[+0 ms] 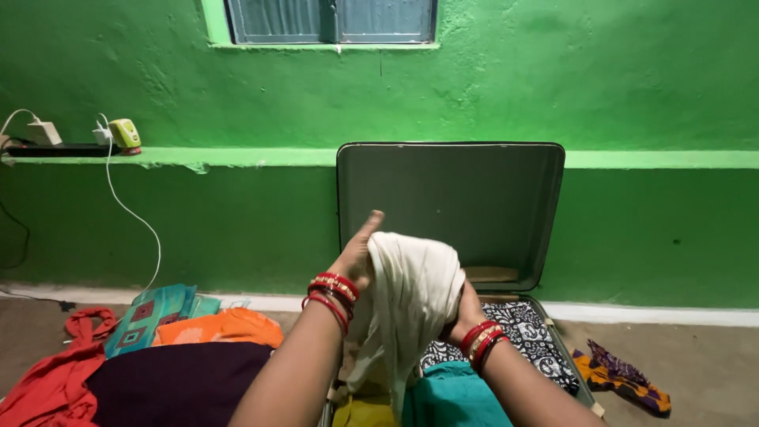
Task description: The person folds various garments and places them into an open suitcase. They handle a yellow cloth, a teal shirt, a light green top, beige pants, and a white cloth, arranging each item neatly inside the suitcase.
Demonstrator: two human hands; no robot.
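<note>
I hold up a cream cloth (411,296) in front of me with both hands. My left hand (356,253) grips its upper left edge, thumb pointing up. My right hand (465,307) is mostly wrapped inside the cloth on the right. Both wrists wear red bangles. Below the cloth lies an open grey suitcase (451,198) with its lid leaning upright against the green wall. Inside it I see a black-and-white patterned cloth (526,336), a teal cloth (451,395) and a yellow cloth (368,411).
A pile of clothes lies on the floor at left: red (47,379), dark purple (174,383), orange (225,326), teal patterned (154,312). A small orange-purple cloth (621,379) lies at right. The wall ledge holds chargers (118,134) with a dangling white cable.
</note>
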